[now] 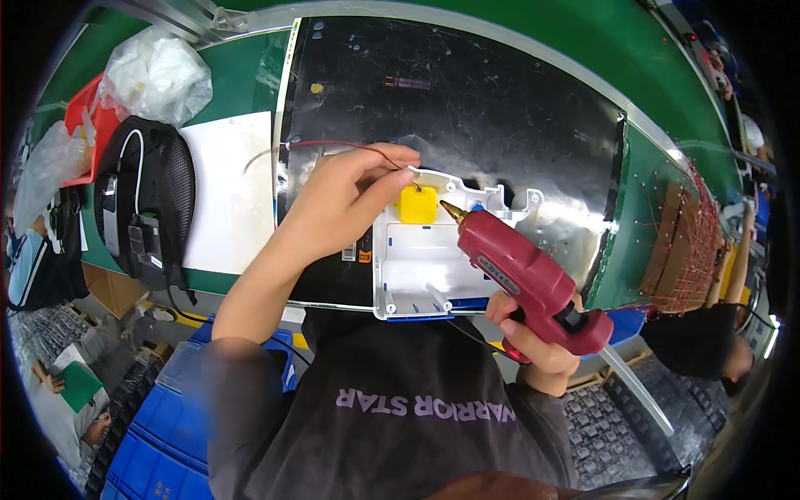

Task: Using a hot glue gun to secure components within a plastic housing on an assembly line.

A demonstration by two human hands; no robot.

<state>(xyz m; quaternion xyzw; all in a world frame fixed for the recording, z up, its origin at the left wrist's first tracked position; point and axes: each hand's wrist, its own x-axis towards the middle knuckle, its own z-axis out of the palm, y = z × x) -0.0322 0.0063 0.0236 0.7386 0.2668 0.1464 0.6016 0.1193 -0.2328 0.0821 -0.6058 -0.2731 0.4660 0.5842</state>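
Note:
My right hand (537, 337) is wrapped round the handle of a dark red hot glue gun (521, 267). The gun's brass nozzle points up and left, close beside a yellow square block (417, 206). That block sits inside a white plastic housing (429, 250), which has blue parts along its near edge. At the housing's far left corner, the fingers of my left hand (354, 192) are pinched together on a thin dark red wire (333, 142). One end of the wire trails off to the left; the other runs down toward the yellow block. My fingertips hide part of it.
Under the housing lies a shiny black mat (467, 100) on a green table. Left are white paper (229, 192), a black mesh bag (154, 208) and a clear plastic bag (158, 75). Many red wires (696, 242) lie at right with cardboard. Other people stand at both sides.

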